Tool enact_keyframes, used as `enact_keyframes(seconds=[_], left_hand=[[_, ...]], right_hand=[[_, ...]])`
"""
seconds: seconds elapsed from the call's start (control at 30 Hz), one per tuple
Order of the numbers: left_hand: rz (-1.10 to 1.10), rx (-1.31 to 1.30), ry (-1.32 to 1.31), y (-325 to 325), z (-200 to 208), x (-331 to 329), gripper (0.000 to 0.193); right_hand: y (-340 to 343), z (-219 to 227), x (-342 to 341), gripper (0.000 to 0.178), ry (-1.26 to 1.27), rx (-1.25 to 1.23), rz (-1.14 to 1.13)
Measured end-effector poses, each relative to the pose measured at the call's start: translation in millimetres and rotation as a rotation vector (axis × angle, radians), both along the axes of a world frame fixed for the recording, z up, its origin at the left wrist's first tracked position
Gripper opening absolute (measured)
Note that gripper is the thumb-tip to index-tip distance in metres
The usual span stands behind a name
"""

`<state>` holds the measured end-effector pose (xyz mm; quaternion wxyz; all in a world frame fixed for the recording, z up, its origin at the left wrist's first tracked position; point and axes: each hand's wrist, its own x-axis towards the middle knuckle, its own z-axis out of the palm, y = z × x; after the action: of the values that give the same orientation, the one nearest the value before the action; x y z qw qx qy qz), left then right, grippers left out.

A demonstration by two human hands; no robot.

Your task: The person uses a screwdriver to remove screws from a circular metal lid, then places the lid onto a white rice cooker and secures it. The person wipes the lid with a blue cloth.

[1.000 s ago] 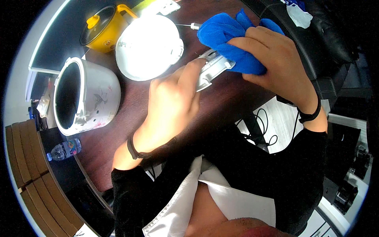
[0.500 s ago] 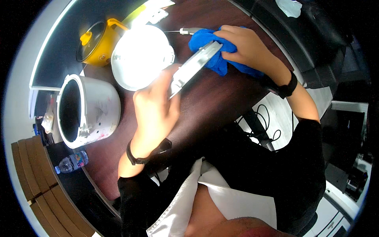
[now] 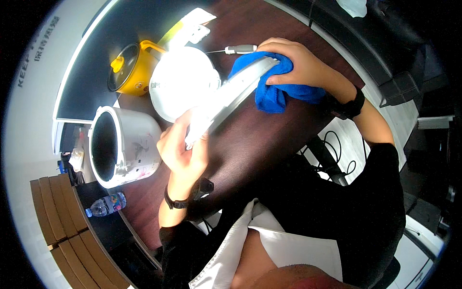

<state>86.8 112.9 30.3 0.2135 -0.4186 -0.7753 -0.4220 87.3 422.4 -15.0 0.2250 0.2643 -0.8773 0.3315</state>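
My left hand [image 3: 182, 153] grips the lower end of a white, thin-edged, lid-like piece [image 3: 237, 92], which is tilted up to the right. Around its upper end is a blue cloth [image 3: 270, 98], pressed there by my right hand [image 3: 299, 61] with the fingers closed over it. The rest of the cloth hangs below that hand. Behind the piece a round white part [image 3: 174, 84] lies brightly lit, its detail washed out. A screwdriver [image 3: 243, 49] with a grey and white handle lies just beyond the cloth.
Left on the dark wooden table [image 3: 255, 139] lies a white rice cooker body [image 3: 139, 144], its dark opening facing left. Past it sits a yellow electric pot [image 3: 139, 72] with a glass lid. A water bottle [image 3: 107, 204] and brown boxes [image 3: 60, 207] are at lower left.
The lid-like piece has turned, showing more of its broad white face. My left hand has shifted slightly down; the right still holds the cloth at its upper end. The whole view has shifted a little.
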Motion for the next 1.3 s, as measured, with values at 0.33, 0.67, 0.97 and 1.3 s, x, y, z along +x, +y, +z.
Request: enact_keyframes(seconds=[0.33,0.67,0.97,1.3], left_hand=[[-0.487,-0.04,-0.616,-6,2,-18,0.058],[-0.038,-0.436,-0.297,54,26,9,0.037],[0.01,-0.386,-0.163,39,15,7,0.034],[-0.015,-0.262,-0.143,32,2,6,0.041]], right_hand=[[5,41,13,0.033,0.273,0.301,-0.241],[-30,74,24,0.037,0.378,0.461,-0.187],[5,90,52,0.046,0.053,0.205,-0.038],[-25,63,21,0.05,0.014,0.213,-0.076]])
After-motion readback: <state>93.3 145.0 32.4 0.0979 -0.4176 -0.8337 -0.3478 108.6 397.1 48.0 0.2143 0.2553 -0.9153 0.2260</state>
